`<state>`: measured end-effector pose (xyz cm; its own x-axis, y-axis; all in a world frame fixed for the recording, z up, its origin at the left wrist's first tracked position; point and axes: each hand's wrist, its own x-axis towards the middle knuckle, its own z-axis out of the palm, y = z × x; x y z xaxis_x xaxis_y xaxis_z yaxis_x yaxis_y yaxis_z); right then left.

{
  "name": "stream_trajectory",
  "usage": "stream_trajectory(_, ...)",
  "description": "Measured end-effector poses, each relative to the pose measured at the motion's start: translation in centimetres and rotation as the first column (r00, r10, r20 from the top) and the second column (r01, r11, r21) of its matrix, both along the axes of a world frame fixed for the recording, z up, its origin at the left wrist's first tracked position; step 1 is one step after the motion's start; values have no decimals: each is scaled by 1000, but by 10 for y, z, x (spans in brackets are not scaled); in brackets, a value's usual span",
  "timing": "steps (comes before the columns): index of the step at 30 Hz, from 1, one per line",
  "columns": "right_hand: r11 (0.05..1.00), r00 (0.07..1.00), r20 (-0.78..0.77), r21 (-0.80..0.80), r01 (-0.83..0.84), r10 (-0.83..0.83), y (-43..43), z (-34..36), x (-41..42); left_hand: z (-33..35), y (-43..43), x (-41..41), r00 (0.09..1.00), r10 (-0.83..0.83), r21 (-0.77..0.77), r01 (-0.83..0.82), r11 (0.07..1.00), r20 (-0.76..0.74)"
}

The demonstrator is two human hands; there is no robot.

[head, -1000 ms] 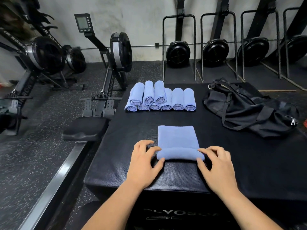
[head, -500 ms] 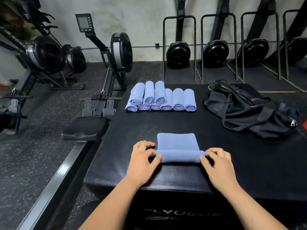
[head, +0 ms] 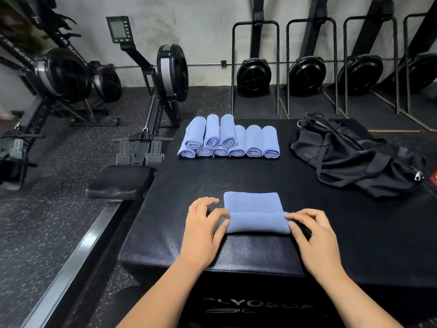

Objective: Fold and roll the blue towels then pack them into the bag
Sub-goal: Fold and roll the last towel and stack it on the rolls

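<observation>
Blue towel (head: 253,202) rolled further than 1 second ago, left hand (head: 201,233) and right hand (head: 316,240) pinching its ends.

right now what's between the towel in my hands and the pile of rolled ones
Nothing: in the head view, only bare black box top separates the half-rolled towel from the pile of rolled towels.
</observation>
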<state>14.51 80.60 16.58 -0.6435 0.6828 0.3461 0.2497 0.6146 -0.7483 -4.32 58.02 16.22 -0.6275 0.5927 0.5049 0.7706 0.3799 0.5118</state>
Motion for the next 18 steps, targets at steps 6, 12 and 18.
stream_trajectory(6,989,980,198,150,1,-31,0,-4,-4,-2,2,-1,999,39,-34,-39,999,10)
stream_trajectory(12,980,947,317,197,-9,-55,4,-8,-7,-6,1,-5,999,28,-131,-21,991,47)
stream_trajectory(18,990,943,332,140,-9,-38,6,-5,-7,-7,1,-9,988,36,-108,-19,994,150)
